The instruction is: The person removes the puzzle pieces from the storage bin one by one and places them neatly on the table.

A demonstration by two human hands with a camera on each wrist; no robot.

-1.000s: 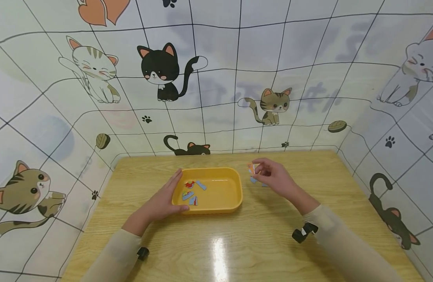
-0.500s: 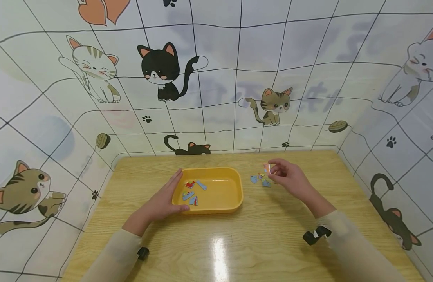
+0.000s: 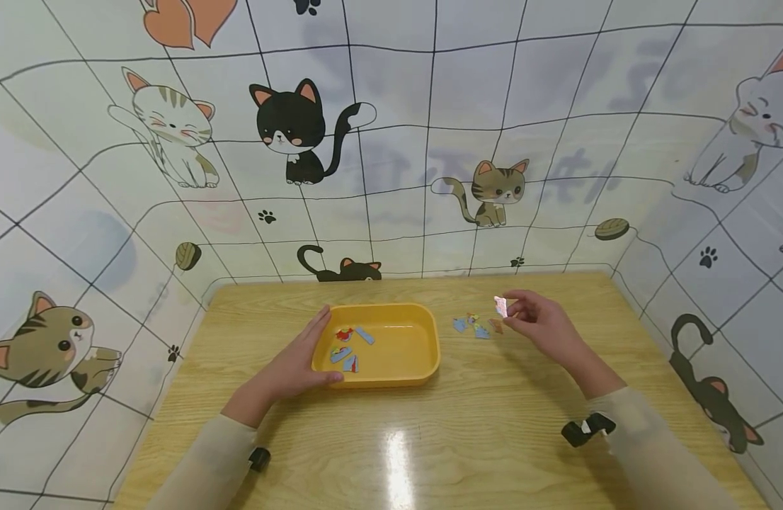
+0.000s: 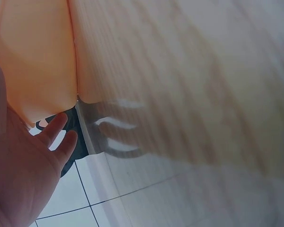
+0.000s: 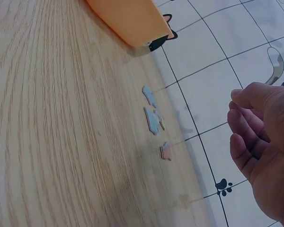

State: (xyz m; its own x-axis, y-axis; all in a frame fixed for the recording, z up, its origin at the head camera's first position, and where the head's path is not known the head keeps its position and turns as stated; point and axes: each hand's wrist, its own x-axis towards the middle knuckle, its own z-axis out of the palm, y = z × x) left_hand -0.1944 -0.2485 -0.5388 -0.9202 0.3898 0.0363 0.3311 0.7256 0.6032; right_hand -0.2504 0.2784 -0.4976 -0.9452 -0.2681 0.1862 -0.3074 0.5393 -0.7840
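Observation:
The left hand holds the left end of a yellow tray, thumb over the front rim and fingers at the back corner. The left wrist view shows that hand beside the tray's outer wall. Inside the tray lie several puzzle pieces, among them a red one and a narrow blue one. Right of it, the right hand pinches a pale puzzle piece above the table; the right wrist view hides this piece behind the fingers.
Several loose puzzle pieces lie between the tray and the right hand, including a blue one and an orange-brown one. The wooden table meets a cat-patterned backdrop at its back edge and sides.
The right hand has moved right with its pinched puzzle piece, which has turned its pale face into view. Pieces formerly covered by that hand now show. The left hand and tray stay put.

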